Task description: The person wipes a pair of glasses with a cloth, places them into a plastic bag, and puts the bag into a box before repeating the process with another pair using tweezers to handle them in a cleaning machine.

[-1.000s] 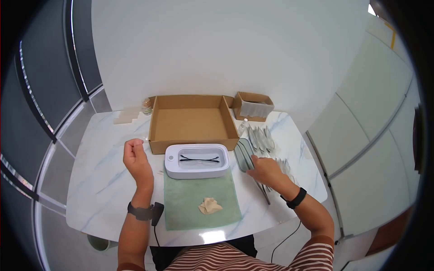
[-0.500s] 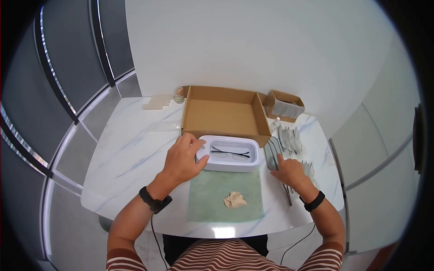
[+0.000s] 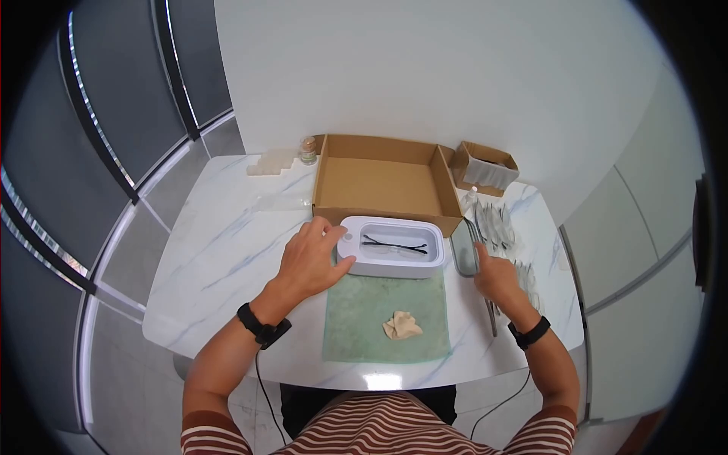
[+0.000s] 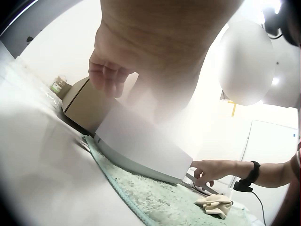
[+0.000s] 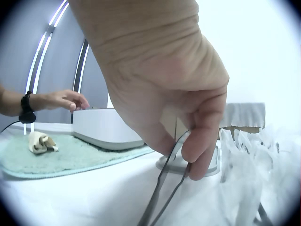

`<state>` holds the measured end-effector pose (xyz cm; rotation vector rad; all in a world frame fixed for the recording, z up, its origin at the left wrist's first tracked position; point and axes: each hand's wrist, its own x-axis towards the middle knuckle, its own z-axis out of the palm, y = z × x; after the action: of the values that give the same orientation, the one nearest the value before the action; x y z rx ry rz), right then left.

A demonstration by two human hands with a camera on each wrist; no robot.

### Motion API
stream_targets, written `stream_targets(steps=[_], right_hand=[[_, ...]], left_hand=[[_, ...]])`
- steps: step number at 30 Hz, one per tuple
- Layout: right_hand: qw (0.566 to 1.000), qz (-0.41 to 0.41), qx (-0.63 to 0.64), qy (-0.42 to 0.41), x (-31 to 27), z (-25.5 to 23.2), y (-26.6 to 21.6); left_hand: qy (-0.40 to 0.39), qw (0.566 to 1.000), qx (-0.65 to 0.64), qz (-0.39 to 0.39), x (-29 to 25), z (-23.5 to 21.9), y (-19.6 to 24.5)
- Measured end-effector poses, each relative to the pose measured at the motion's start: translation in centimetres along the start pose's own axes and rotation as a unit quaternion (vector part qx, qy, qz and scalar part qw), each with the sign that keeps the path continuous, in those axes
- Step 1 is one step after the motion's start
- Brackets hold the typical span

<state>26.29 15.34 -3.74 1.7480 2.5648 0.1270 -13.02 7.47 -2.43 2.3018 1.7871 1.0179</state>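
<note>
At the left end of a white oblong device, my left hand rests its fingertips near the round button, thumb by the front side. Dark-armed glasses lie in the device's basin. My right hand is beside a grey-green tray. In the right wrist view, its fingers and thumb pinch the bent end of metal tongs, whose two arms slant down to the left. The left wrist view shows the left hand over the device, its contact blurred.
A green mat lies in front of the device, with a crumpled beige cloth on it. Behind stands an open cardboard box. Wrapped items, a small box and a bottle are at the right, a jar at the back left.
My left hand has come from the left of the device to its button end. The right hand stays by the tray and tongs. The head view has shifted.
</note>
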Motion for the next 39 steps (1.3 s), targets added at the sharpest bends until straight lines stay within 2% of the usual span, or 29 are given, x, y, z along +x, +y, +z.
stream_targets(steps=[2, 6, 8, 9, 10, 11, 12, 13, 16, 17, 19, 21, 24, 27, 29, 30, 31, 33, 35, 36, 37, 38, 39], right_hand=[[0.997, 0.056, 0.056, 0.026, -0.9, -2.0, -0.5], [0.982, 0.080, 0.151, 0.081, -2.9, -5.8, -1.2], [0.924, 0.070, 0.329, 0.180, -3.8, -6.6, -1.4], [0.924, 0.069, 0.331, 0.181, -4.1, -6.8, -1.6], [0.852, 0.081, 0.481, 0.190, -4.3, -7.0, -1.9], [0.756, 0.091, 0.618, 0.194, -4.5, -7.2, -2.3], [0.712, 0.105, 0.661, 0.215, -4.7, -7.4, -3.0], [0.710, 0.106, 0.663, 0.214, -4.9, -7.7, -3.4], [0.612, 0.077, 0.749, 0.244, -5.2, -8.3, -4.6], [0.609, 0.080, 0.751, 0.242, -5.3, -8.4, -5.0], [0.552, 0.086, 0.794, 0.240, -5.4, -8.9, -5.5], [0.550, 0.091, 0.798, 0.230, -5.4, -9.0, -5.8], [0.540, 0.057, 0.815, 0.202, -5.0, -8.5, -6.1], [0.512, 0.031, 0.838, 0.186, -4.8, -7.5, -6.3], [0.512, 0.024, 0.852, 0.110, -4.6, -5.8, -6.0], [0.526, 0.045, 0.845, 0.086, -4.7, -5.4, -6.1], [0.528, 0.042, 0.843, 0.092, -4.9, -5.5, -6.2], [0.626, 0.032, 0.779, 0.006, -5.3, -6.0, -6.0], [0.672, 0.023, 0.740, -0.008, -5.7, -6.9, -5.8], [0.696, 0.010, 0.718, -0.017, -5.9, -7.4, -5.6], [0.718, -0.002, 0.695, -0.027, -6.1, -7.8, -5.3], [0.722, -0.003, 0.692, -0.024, -6.1, -8.0, -4.9], [0.768, -0.017, 0.640, -0.021, -6.1, -8.4, -4.5]], left_hand=[[0.009, 1.000, -0.003, 0.020, -0.1, 0.1, -0.2], [-0.003, 1.000, 0.012, 0.017, -0.1, 0.1, 0.1], [-0.006, 1.000, 0.020, 0.016, -0.1, 0.1, 0.2], [-0.005, 1.000, 0.022, 0.017, -0.1, 0.1, 0.2], [-0.010, 0.999, 0.032, 0.024, -0.1, 0.1, 0.2], [-0.015, 0.999, 0.042, 0.030, -0.1, 0.1, 0.2], [-0.016, 0.998, 0.045, 0.031, -0.1, 0.1, 0.2], [-0.021, 0.998, 0.057, 0.034, -0.1, 0.1, 0.3], [-0.032, 0.996, 0.079, 0.038, 0.0, 0.1, 0.6], [-0.034, 0.995, 0.087, 0.038, 0.0, 0.0, 0.8], [-0.047, 0.994, 0.097, 0.035, 0.2, -0.2, 1.0], [-0.061, 0.992, 0.107, 0.029, 0.4, -0.4, 1.2], [-0.093, 0.987, 0.129, 0.039, 0.9, -0.7, 1.3], [-0.117, 0.981, 0.150, 0.046, 1.2, -0.7, 1.6], [-0.135, 0.978, 0.157, 0.019, 1.5, -0.8, 2.0], [-0.130, 0.979, 0.158, 0.025, 1.6, -0.8, 2.2], [-0.124, 0.981, 0.150, 0.017, 1.4, -0.8, 2.2], [-0.110, 0.984, 0.141, 0.013, 1.1, -0.5, 1.7], [0.006, 1.000, 0.012, 0.014, 1.1, -0.2, 1.0], [0.012, 1.000, 0.012, 0.018, 1.4, -0.4, 1.1], [0.108, 0.984, -0.129, -0.058, 1.7, -0.7, 1.2], [0.199, 0.933, -0.267, -0.133, 2.0, -1.0, 1.4], [0.204, 0.931, -0.272, -0.131, 2.4, -1.2, 1.4]])
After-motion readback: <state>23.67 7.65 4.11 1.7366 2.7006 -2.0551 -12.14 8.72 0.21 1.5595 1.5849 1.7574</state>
